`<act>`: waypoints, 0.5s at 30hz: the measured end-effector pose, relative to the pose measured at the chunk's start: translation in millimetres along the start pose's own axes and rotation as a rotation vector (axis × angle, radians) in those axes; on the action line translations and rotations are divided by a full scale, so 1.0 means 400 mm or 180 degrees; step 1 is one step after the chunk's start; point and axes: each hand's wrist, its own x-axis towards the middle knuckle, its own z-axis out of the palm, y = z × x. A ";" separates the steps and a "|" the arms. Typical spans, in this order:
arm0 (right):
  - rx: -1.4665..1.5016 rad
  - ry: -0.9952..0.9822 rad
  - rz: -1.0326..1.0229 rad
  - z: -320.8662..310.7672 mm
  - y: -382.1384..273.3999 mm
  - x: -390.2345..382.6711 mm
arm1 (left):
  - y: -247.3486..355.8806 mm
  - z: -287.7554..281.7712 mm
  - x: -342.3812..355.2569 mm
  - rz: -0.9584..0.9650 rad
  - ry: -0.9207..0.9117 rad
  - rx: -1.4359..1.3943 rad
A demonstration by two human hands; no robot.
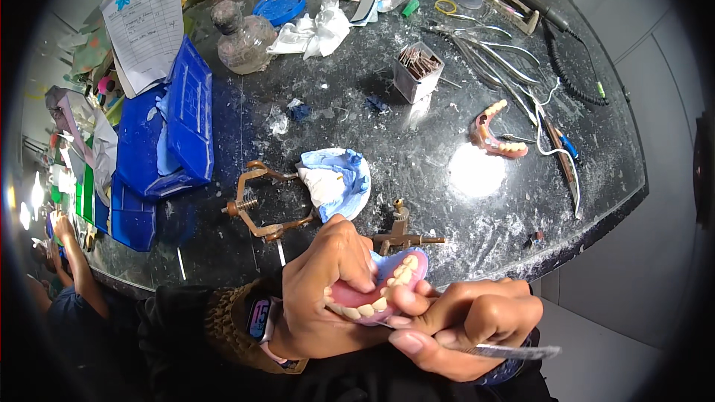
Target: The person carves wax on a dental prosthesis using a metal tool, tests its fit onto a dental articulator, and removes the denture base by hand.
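My left hand grips a pink denture base with a curved row of cream teeth, set on a blue cast, its fingers curled over the inner side. My right hand is closed round a thin metal instrument, with its fingertips against the denture's lower right edge; the working tip is mostly hidden. Just beyond my hands lie a brass articulator frame with a blue-and-white cast and a smaller brass piece.
Blue bins stand left, beside papers. A second denture, pliers and tools, a box of small pins and a bottle lie about the speckled black bench. Another person's arm shows far left.
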 end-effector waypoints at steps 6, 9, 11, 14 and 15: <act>-0.0562 0.0315 -0.0476 0.023 0.011 -0.018 | 0.009 0.003 0.002 -0.0106 -0.0016 -0.0189; -0.0719 0.0187 -0.0500 0.025 -0.001 -0.014 | -0.012 -0.003 -0.001 0.0158 -0.0101 -0.0150; -0.0676 0.0256 -0.0691 0.030 0.015 -0.020 | -0.017 -0.002 -0.007 0.0144 -0.0069 -0.0255; -0.0595 0.0428 -0.0806 0.038 0.009 -0.018 | -0.015 -0.002 -0.009 0.0085 -0.0020 -0.0350; -0.0681 0.0304 -0.0787 0.034 0.001 -0.008 | -0.013 -0.005 -0.009 0.0040 -0.0003 -0.0338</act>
